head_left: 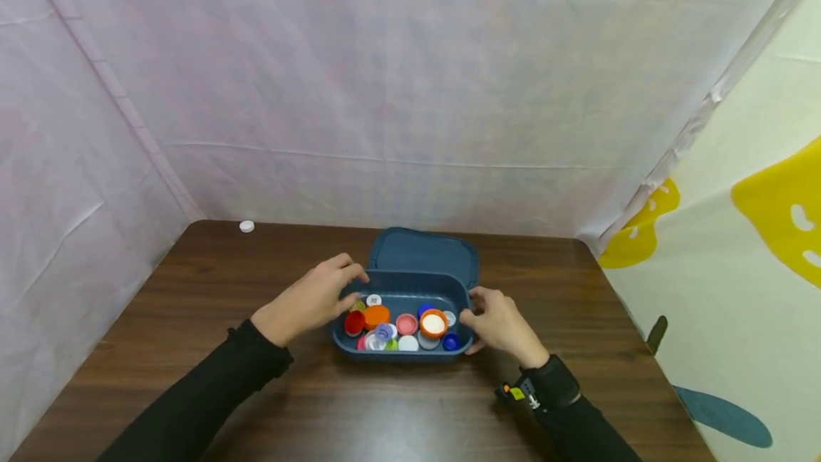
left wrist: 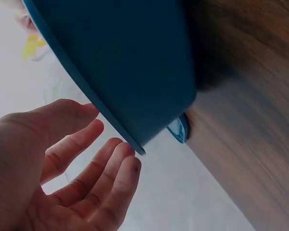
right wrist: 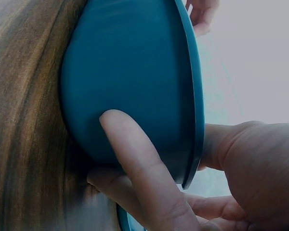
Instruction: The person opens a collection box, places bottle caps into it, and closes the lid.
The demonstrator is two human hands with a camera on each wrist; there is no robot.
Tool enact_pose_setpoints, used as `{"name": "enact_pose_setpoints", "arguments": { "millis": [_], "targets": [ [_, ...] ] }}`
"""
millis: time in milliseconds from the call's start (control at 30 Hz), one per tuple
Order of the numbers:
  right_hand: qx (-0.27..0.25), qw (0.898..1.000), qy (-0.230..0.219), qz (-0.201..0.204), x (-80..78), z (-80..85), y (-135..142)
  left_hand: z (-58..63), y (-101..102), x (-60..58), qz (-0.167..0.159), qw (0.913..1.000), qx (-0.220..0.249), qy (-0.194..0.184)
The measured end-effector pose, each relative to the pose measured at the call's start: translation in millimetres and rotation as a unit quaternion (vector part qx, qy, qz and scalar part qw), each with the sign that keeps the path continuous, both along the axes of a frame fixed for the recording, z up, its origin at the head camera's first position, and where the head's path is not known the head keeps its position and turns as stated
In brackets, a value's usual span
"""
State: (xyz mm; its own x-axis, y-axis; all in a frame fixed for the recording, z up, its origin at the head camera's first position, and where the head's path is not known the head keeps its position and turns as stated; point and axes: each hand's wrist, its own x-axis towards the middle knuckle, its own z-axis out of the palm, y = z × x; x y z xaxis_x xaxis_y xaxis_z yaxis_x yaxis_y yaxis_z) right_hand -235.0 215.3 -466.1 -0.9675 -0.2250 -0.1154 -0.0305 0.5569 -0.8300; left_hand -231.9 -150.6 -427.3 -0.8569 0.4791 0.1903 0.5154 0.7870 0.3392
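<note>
A dark blue plastic box [head_left: 404,291] stands on the table, holding several bottle caps, among them an orange cap [head_left: 376,316], a red cap [head_left: 354,324], a pink cap [head_left: 407,324] and an orange-rimmed white one [head_left: 434,324]. At the box's left end is my left hand [head_left: 314,301], its fingers loosely bent over the rim; the left wrist view shows the fingertips [left wrist: 127,163] right at that rim. My right hand [head_left: 503,321] grips the right end, thumb over the rim and a finger [right wrist: 135,144] along the outer wall.
Behind the box lies its blue lid [head_left: 420,255], close to the back edge of the brown wooden table [head_left: 269,398]. A lone white cap [head_left: 246,226] sits at the far left corner. White cloth walls [head_left: 385,91] rise behind and at the sides.
</note>
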Motion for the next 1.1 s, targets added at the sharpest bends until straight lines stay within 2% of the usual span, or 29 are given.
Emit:
{"name": "enact_pose_setpoints", "arguments": {
  "millis": [200, 400, 667, 900, 1100],
  "targets": [
    [-0.001, 1.0, 0.0, -0.003, -0.6, -0.5, 0.6, -0.4, -15.5, -14.7, 0.024, 0.9992, -0.003, 0.031],
    [-0.003, 1.0, -0.001, -0.006, -1.9, -1.0, 1.7, -3.5, -49.9, -37.1, 0.062, 0.9971, 0.022, 0.038],
    [-0.007, 1.0, 0.007, -0.001, -1.7, 2.3, 1.2, -13.8, -101.1, -67.3, 0.12, 0.9922, 0.03, 0.013],
    [-0.003, 1.0, 0.005, -0.005, 0.8, 1.0, 1.2, -27.6, -140.1, -85.6, 0.18, 0.9832, 0.028, -0.009],
    [-0.005, 1.0, 0.005, -0.002, 1.4, -0.9, 0.6, -35.9, -168.3, -98.4, 0.209, 0.9773, 0.019, -0.027]
  ]
}}
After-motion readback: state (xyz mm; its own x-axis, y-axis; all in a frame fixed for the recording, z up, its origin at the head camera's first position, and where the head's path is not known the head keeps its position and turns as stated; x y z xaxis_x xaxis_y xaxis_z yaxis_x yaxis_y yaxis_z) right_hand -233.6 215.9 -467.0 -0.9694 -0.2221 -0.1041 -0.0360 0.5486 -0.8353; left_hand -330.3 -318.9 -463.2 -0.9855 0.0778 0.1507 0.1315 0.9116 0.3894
